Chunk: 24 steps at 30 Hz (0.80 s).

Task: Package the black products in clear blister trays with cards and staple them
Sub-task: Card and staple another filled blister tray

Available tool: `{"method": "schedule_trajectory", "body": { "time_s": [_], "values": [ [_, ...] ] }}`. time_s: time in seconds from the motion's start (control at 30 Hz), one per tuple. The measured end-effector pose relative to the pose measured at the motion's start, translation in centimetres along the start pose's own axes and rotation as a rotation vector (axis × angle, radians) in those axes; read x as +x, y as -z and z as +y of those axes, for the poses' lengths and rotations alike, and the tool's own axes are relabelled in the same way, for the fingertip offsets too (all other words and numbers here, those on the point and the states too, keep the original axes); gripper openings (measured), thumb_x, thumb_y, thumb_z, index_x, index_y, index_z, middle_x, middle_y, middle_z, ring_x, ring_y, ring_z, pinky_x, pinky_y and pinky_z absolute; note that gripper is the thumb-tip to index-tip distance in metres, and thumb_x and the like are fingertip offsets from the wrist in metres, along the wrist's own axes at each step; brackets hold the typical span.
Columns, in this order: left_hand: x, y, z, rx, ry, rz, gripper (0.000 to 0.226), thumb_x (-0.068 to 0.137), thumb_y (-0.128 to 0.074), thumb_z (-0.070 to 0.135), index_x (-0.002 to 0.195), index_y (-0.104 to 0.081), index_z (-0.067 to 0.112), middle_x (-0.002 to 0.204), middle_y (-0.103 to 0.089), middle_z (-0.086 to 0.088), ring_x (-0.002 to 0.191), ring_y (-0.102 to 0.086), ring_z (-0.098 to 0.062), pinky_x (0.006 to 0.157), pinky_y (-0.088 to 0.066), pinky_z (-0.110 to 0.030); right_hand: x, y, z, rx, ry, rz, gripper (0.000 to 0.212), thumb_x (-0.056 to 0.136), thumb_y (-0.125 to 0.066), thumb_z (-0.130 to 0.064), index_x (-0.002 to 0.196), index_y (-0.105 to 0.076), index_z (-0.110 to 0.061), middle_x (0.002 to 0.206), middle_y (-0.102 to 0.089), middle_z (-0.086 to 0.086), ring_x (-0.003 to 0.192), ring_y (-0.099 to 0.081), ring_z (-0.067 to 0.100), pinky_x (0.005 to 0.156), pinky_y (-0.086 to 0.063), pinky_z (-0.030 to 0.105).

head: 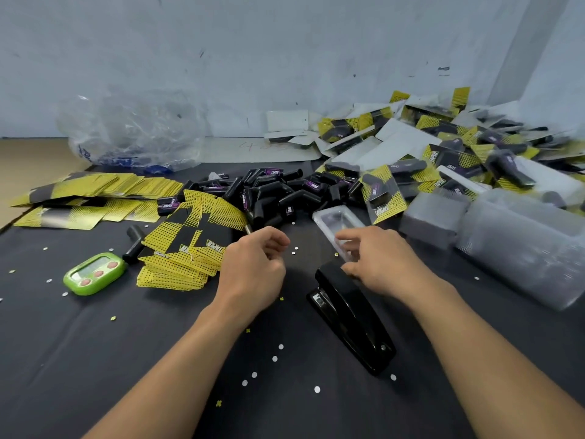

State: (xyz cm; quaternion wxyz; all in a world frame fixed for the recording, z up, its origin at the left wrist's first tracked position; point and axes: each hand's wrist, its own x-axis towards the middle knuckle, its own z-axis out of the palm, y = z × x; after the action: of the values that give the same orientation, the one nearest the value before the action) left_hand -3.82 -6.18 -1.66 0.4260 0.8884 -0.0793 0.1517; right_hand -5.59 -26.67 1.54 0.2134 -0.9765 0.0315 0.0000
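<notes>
A heap of black products [272, 191] lies in the middle of the dark table. Yellow-and-black cards [186, 248] are stacked to its left front. A clear blister tray [335, 221] lies flat in front of the heap; my right hand [380, 261] holds its near end, thumb and fingers pinching it. My left hand [256, 267] hovers beside the card stack with loosely curled fingers and holds nothing that I can see. A black stapler [351, 315] lies just under my right hand.
A green timer [93, 274] sits at the left. More cards [95, 198] are spread at the far left. Stacks of clear trays [519, 245] stand at the right, finished packs [443, 153] behind them. A crumpled plastic bag [133, 131] is by the wall. Paper dots litter the table.
</notes>
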Motion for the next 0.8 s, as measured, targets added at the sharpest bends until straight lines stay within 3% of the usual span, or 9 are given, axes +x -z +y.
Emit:
{"method": "schedule_trajectory", "body": {
  "time_s": [0.17, 0.3, 0.43, 0.53, 0.7, 0.8],
  "values": [
    [0.0, -0.3, -0.2, 0.003, -0.013, -0.011, 0.038, 0.082, -0.058, -0.004, 0.094, -0.075, 0.027, 0.087, -0.071, 0.020, 0.086, -0.067, 0.004, 0.085, -0.057, -0.023, -0.2, 0.7, 0.2, 0.049, -0.025, -0.008, 0.039, 0.087, -0.075, -0.015, 0.122, -0.073, -0.032, 0.113, -0.077, -0.011, 0.114, -0.067, 0.010, 0.101, -0.051, 0.031],
    [0.0, -0.5, -0.3, -0.032, -0.029, -0.024, 0.040, 0.081, -0.058, -0.006, 0.092, -0.075, 0.029, 0.086, -0.072, 0.020, 0.085, -0.068, 0.005, 0.082, -0.055, -0.015, -0.2, 0.7, 0.1, 0.159, -0.058, 0.035, 0.039, 0.086, -0.065, -0.007, 0.108, -0.079, -0.035, 0.108, -0.078, -0.009, 0.112, -0.067, 0.016, 0.099, -0.056, 0.039],
    [0.1, -0.7, -0.2, -0.238, -0.069, -0.200, 0.058, 0.083, -0.045, -0.019, 0.115, -0.075, 0.019, 0.104, -0.077, 0.011, 0.099, -0.070, 0.003, 0.094, -0.054, -0.017, -0.3, 1.0, -0.1, 0.141, -0.050, -0.003, 0.041, 0.082, -0.059, -0.004, 0.086, -0.081, -0.037, 0.106, -0.078, -0.004, 0.106, -0.069, 0.019, 0.096, -0.057, 0.037],
    [-0.1, -0.9, 0.0, -0.292, -0.110, -0.311, 0.065, 0.086, -0.041, -0.022, 0.124, -0.072, 0.020, 0.119, -0.075, 0.012, 0.113, -0.066, 0.005, 0.103, -0.052, -0.022, -0.6, 1.3, -0.3, 0.151, -0.054, -0.025, 0.043, 0.083, -0.056, -0.001, 0.087, -0.082, -0.036, 0.104, -0.078, -0.004, 0.103, -0.070, 0.017, 0.095, -0.058, 0.036],
    [-0.2, -1.4, -0.4, -0.150, -0.208, -0.315, 0.082, 0.081, -0.038, -0.021, 0.130, -0.066, 0.038, 0.132, -0.067, 0.023, 0.131, -0.053, 0.010, 0.112, -0.045, -0.026, -1.0, 1.9, -0.4, 0.160, -0.067, -0.041, 0.039, 0.089, -0.058, 0.000, 0.098, -0.081, -0.031, 0.108, -0.077, 0.000, 0.102, -0.070, 0.020, 0.092, -0.060, 0.040],
    [-0.2, -1.6, -0.5, -0.132, -0.237, -0.344, 0.090, 0.074, -0.034, -0.021, 0.137, -0.062, 0.037, 0.136, -0.064, 0.025, 0.134, -0.048, 0.011, 0.115, -0.044, -0.029, -1.0, 1.9, -0.7, 0.006, -0.081, 0.058, 0.036, 0.090, -0.063, -0.001, 0.101, -0.078, -0.032, 0.109, -0.075, 0.003, 0.105, -0.068, 0.025, 0.097, -0.056, 0.042]
  ]
}}
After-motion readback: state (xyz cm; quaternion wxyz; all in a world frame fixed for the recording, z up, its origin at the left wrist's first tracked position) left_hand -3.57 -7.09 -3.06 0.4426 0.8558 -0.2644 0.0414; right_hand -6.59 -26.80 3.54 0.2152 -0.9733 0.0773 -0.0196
